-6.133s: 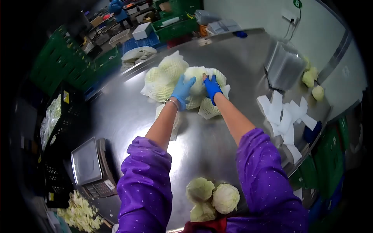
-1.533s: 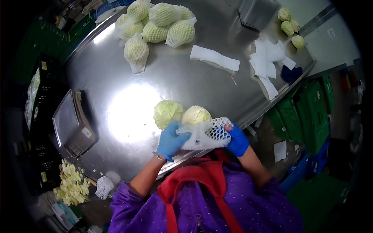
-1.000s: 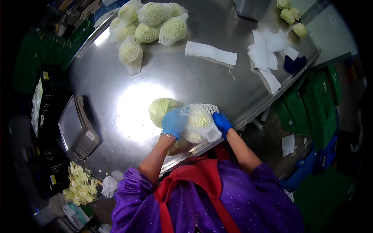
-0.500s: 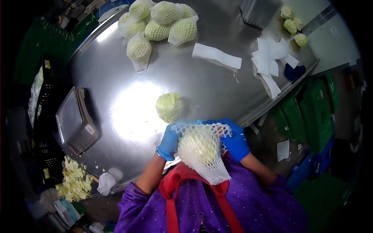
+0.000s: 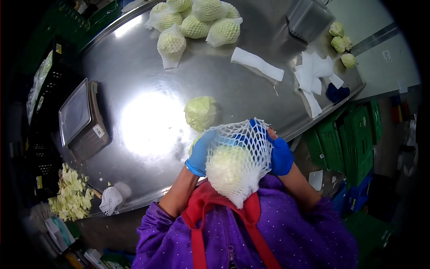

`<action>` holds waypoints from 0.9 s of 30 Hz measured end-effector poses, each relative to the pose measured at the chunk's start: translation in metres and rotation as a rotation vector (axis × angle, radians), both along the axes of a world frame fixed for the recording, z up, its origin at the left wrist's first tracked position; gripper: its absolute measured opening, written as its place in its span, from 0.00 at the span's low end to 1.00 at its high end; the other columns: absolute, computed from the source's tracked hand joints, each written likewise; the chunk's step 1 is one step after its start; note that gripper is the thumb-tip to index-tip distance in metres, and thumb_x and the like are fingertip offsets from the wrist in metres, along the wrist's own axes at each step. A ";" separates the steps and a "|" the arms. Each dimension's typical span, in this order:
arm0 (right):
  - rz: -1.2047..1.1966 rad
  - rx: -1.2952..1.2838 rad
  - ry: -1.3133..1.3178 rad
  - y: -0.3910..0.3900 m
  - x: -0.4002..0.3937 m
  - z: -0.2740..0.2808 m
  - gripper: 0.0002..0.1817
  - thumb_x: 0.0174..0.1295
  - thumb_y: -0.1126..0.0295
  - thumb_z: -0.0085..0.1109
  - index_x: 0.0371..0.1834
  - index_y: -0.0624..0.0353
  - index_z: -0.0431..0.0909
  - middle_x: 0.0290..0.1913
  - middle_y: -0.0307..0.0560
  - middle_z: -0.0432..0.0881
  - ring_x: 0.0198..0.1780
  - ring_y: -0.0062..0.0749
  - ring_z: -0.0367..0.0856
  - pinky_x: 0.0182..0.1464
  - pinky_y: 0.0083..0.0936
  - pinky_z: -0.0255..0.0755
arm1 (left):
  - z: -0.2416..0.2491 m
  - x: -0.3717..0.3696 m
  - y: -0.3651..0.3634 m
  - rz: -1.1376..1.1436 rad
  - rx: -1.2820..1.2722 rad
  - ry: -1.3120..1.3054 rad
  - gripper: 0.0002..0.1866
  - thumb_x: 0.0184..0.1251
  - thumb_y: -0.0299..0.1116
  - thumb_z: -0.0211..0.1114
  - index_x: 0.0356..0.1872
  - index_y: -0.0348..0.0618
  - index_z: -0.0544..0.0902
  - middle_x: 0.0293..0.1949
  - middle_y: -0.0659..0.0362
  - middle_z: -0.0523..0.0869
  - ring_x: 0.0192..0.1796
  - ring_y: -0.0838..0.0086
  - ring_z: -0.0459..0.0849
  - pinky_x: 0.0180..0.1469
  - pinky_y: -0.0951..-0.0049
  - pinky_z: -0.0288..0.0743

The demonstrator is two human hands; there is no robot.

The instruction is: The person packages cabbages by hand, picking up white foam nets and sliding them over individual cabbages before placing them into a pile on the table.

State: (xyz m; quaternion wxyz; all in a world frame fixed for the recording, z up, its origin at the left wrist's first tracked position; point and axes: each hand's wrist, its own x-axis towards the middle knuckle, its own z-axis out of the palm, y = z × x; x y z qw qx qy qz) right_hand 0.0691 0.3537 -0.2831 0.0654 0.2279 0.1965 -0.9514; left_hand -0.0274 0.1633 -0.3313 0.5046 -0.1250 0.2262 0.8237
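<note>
A white foam net (image 5: 251, 134) surrounds a pale green cabbage (image 5: 226, 162) close to my chest, its narrow end hanging down toward the red apron straps. My left hand (image 5: 200, 154), in a light blue glove, grips the net's left side against the cabbage. At the right, my right hand (image 5: 281, 154) in a darker blue glove has its fingers hooked in the net's mouth and its thumb on the edge, pulling the mesh wide. Mesh partly covers the fingers of both hands. Just beyond them, a bare cabbage (image 5: 200, 113) rests on the steel table (image 5: 143, 74).
Several netted cabbages (image 5: 195, 27) are piled at the back. White foam nets (image 5: 257, 64) lie flat, with more (image 5: 312, 74) at right. A scale (image 5: 83, 119) stands left, near trimmed leaves (image 5: 70, 193) and a loose net (image 5: 110, 200). Green crates (image 5: 356, 139) stand right.
The net's mouth has been drawn upward and spread wider above the cabbage. My right hand has shifted slightly right, its fingers now inside the mesh. The whole view has tilted a little.
</note>
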 end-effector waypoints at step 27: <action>0.288 0.177 0.320 -0.062 -0.029 -0.055 0.25 0.66 0.57 0.38 0.64 0.56 0.58 0.63 0.48 0.64 0.63 0.38 0.62 0.65 0.40 0.55 | 0.072 -0.048 -0.007 0.404 0.200 0.043 0.24 0.69 0.47 0.41 0.56 0.39 0.69 0.54 0.48 0.74 0.55 0.57 0.74 0.60 0.57 0.65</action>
